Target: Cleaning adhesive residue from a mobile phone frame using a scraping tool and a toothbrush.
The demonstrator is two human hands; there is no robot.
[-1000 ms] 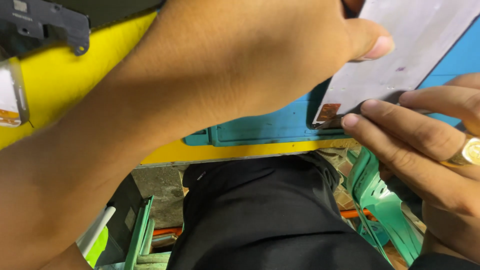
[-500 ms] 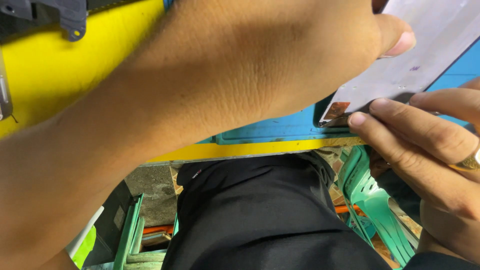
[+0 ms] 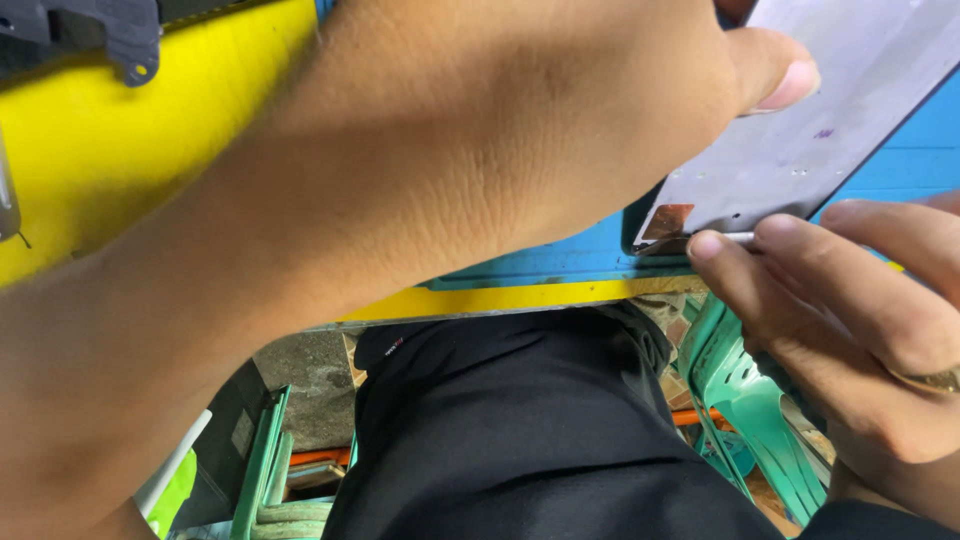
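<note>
Over the blue mat [image 3: 560, 262], left hand [image 3: 560, 120] pins grey panel [image 3: 800, 140].

A yellow bench [image 3: 120, 150] carries a blue mat [image 3: 600, 262] near its front edge, a grey plate [image 3: 820, 130] lying tilted over the mat, and a dark bracket [image 3: 110, 35] at the far left.

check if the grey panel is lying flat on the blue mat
No: the left hand holds the grey panel tilted, its upper part raised off the blue mat, only its lower corner near the mat.
</note>
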